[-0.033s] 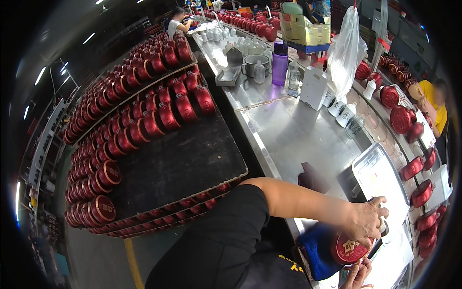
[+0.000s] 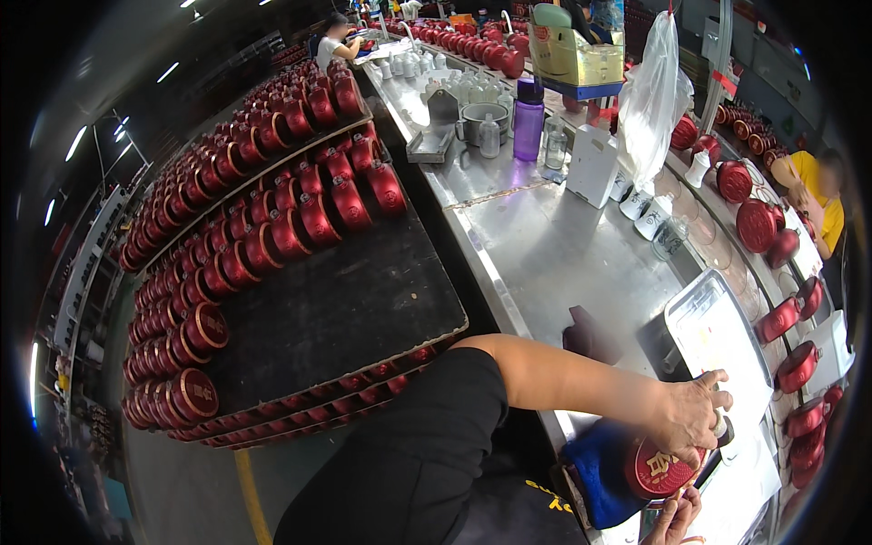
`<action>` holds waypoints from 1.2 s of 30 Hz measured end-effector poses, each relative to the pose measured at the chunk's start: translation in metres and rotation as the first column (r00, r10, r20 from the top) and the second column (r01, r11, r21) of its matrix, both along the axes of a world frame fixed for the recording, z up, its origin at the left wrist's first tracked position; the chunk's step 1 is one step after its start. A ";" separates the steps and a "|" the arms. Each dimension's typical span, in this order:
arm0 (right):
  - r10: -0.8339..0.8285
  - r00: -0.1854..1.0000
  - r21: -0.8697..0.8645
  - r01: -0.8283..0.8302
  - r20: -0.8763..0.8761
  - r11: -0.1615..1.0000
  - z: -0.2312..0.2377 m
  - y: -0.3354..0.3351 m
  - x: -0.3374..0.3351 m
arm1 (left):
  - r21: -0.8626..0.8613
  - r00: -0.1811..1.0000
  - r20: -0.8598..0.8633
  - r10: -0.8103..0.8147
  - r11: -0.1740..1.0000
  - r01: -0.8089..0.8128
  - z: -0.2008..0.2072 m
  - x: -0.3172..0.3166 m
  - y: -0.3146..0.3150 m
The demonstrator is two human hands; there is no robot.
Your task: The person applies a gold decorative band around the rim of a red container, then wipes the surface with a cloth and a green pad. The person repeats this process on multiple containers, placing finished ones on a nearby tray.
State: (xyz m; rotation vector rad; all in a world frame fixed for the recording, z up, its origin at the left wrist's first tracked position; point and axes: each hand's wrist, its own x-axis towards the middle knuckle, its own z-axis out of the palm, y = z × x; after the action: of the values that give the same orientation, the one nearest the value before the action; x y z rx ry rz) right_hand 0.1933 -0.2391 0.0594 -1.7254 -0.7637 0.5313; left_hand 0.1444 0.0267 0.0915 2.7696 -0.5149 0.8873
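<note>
A round, flat red bottle (image 2: pixel 652 472) with gold lettering on its face rests tilted on a blue cloth (image 2: pixel 592 468) at the lower right. My left hand (image 2: pixel 692 416) reaches over from the left and grips the bottle along its upper side, near the pale neck; its index finger sticks out. At the bottle's lower rim is my right hand (image 2: pixel 674 520), its fingertips pinched together against the edge. Whatever those fingers hold, if anything, is too small to make out. Just beyond my left hand lies a brightly lit white tray (image 2: pixel 695 313).
To the left, a dark-topped rack (image 2: pixel 350 295) carries rows of red bottles (image 2: pixel 291 234). Farther along the metal bench (image 2: pixel 536 245) stand a purple bottle (image 2: pixel 528 127), a white box (image 2: pixel 592 165) and glass bottles. More red bottles (image 2: pixel 777 318) line the right side. A co-worker in yellow (image 2: pixel 822 195) sits across.
</note>
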 end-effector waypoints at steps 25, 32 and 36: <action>-0.090 0.977 -0.025 0.097 0.193 0.995 0.014 0.019 0.005 | -0.241 0.999 -0.005 -0.040 0.970 0.038 -0.004 -0.030 0.009; -0.098 0.993 -0.103 0.104 0.063 0.989 0.028 0.014 0.004 | -0.218 0.997 -0.036 -0.063 0.974 0.053 -0.001 -0.016 0.009; -0.091 0.996 -0.091 0.091 0.004 0.992 0.031 0.016 0.001 | -0.206 0.997 -0.041 -0.065 0.977 0.055 0.002 -0.017 0.011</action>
State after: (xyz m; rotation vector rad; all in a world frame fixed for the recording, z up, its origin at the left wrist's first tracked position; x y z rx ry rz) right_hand 0.1939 -0.2227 0.0900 -1.8348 -0.6657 0.5101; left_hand 0.1278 0.0379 0.0930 2.5688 -0.4677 0.8094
